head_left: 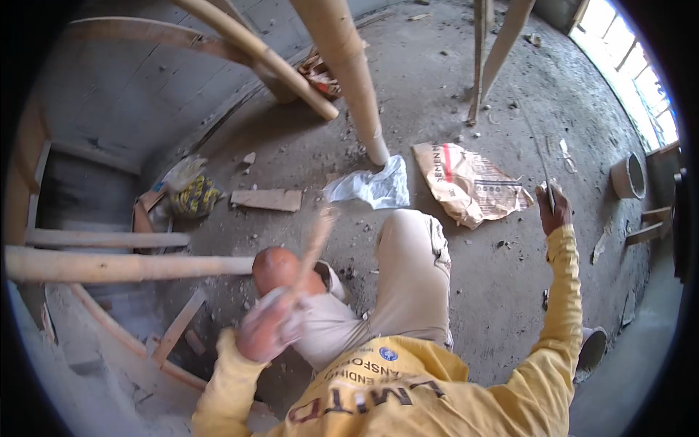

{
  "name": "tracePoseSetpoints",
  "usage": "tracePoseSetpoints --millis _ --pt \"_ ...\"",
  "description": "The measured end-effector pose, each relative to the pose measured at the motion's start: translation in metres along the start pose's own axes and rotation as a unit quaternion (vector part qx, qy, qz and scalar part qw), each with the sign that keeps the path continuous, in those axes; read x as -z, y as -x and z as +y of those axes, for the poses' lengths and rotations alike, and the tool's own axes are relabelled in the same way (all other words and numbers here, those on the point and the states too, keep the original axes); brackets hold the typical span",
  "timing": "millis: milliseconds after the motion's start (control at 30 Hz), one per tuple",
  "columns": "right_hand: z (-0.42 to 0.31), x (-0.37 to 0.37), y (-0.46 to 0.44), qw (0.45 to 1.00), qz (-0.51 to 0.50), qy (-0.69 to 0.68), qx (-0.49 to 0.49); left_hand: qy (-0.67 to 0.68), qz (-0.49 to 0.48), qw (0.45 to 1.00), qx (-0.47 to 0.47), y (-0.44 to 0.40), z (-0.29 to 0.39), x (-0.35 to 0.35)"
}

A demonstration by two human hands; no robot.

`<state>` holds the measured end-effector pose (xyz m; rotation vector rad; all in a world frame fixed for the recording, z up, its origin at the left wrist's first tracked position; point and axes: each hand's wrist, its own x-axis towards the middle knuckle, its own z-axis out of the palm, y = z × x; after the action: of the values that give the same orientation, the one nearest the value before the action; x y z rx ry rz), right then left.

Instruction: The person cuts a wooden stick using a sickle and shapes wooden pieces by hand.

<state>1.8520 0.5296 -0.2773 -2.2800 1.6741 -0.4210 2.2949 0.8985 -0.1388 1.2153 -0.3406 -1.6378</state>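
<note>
My left hand (268, 326), smeared by motion, is closed around a blurred light-brown wooden stick (317, 240) that points up and away. It is above my left thigh, beside my bent bare knee (278, 268). My right hand (555, 210) reaches out to the right, fingers wrapped round a thin metal rod (539, 149) that extends forward over the floor; its far end is hard to make out. Left of that hand lies a torn paper cement sack (473, 183). A crumpled clear plastic bag (373, 185) rests between the sack and a short board (266, 200).
Bamboo props (348, 73) stand ahead, and a horizontal bamboo pole (131, 264) runs in from the left. Two buckets (628, 177) are on the right. A yellow-black bag (195, 198) sits by the left wall. Rubble dots the concrete floor (510, 266).
</note>
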Motion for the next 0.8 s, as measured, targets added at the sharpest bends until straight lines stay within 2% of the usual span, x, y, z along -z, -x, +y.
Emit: tracePoseSetpoints --millis 67,133,200,267,333,400,467,533,600,667,700,733,767,800 --pt "-0.035 -0.014 0.024 0.977 0.086 -0.12 0.151 0.026 0.016 0.998 0.056 -0.031 -0.004 -0.031" --pt "-0.065 -0.04 0.044 0.925 0.18 -0.183 0.279 0.047 0.006 0.997 0.067 -0.057 -0.003 -0.045" --pt "-0.126 -0.016 0.054 0.96 -0.083 -0.153 0.217 0.072 0.008 0.995 0.072 -0.066 -0.005 -0.047" --pt "-0.154 -0.028 0.06 0.944 -0.133 -0.123 0.275 0.093 -0.002 0.992 0.083 -0.076 -0.006 -0.045" --pt "-0.181 -0.021 0.065 0.933 -0.186 -0.097 0.293 0.134 -0.038 0.986 0.088 -0.08 -0.012 -0.04" --pt "-0.19 -0.019 0.062 0.924 -0.21 -0.105 0.303 0.231 -0.083 0.96 0.133 -0.082 -0.016 -0.038" --pt "-0.19 -0.028 0.056 0.907 -0.207 -0.121 0.347 0.236 -0.077 0.959 0.139 -0.08 -0.016 -0.039" --pt "-0.187 -0.029 0.048 0.905 -0.219 -0.103 0.35 0.243 -0.069 0.957 0.144 -0.075 -0.016 -0.039" --pt "-0.182 -0.03 0.041 0.891 -0.145 -0.123 0.412 0.219 -0.068 0.963 0.144 -0.066 -0.012 -0.046" --pt "-0.173 -0.018 0.029 0.914 -0.214 -0.071 0.337 0.191 -0.074 0.968 0.144 -0.057 -0.004 -0.055" --pt "-0.143 -0.03 0.018 0.924 -0.172 -0.117 0.321 0.177 -0.078 0.97 0.145 -0.053 0.0 -0.058" --pt "-0.115 -0.032 0.005 0.957 -0.16 -0.033 0.24 0.179 -0.078 0.97 0.148 -0.04 0.005 -0.059" --pt "-0.087 -0.033 -0.008 0.974 -0.158 0.055 0.156 0.084 -0.109 0.986 0.096 -0.023 0.012 -0.057" --pt "-0.057 -0.042 -0.017 0.987 -0.114 0.044 0.103 -0.009 -0.138 0.99 0.041 -0.012 0.016 -0.055"
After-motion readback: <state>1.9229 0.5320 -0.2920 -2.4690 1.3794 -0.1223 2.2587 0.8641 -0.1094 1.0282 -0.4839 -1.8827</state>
